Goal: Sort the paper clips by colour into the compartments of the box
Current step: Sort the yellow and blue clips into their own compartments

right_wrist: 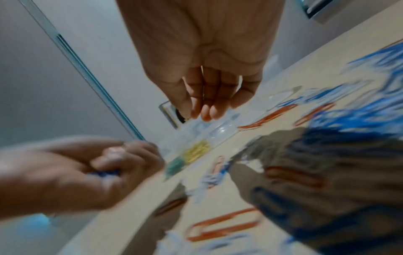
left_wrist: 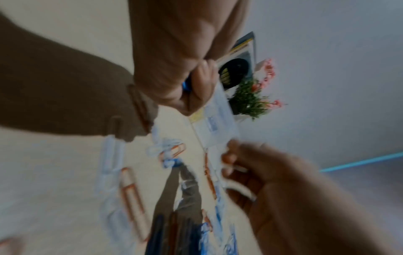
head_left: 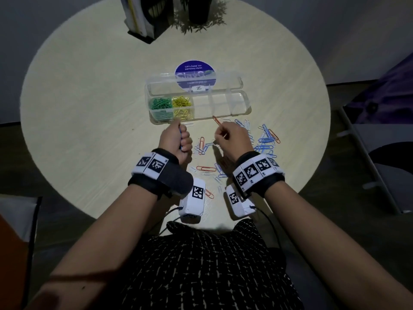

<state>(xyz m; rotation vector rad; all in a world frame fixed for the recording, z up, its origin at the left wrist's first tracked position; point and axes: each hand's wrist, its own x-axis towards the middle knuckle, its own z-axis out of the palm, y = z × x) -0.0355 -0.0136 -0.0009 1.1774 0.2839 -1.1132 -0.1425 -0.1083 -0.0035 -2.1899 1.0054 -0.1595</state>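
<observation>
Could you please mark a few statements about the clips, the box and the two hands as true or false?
1. The green clips fill the leftmost compartment of the box. True.
2. The yellow clips lie at the far right end. False: they sit right beside the green ones.
3. The left hand is clenched around blue clips. True.
4. The right hand holds a green clip. False: it pinches an orange clip.
5. Loose clips on the table are blue, orange and white. True.

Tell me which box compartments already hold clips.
The two leftmost: the end compartment holds green clips, the next one yellow. The compartments to their right look empty.
</observation>
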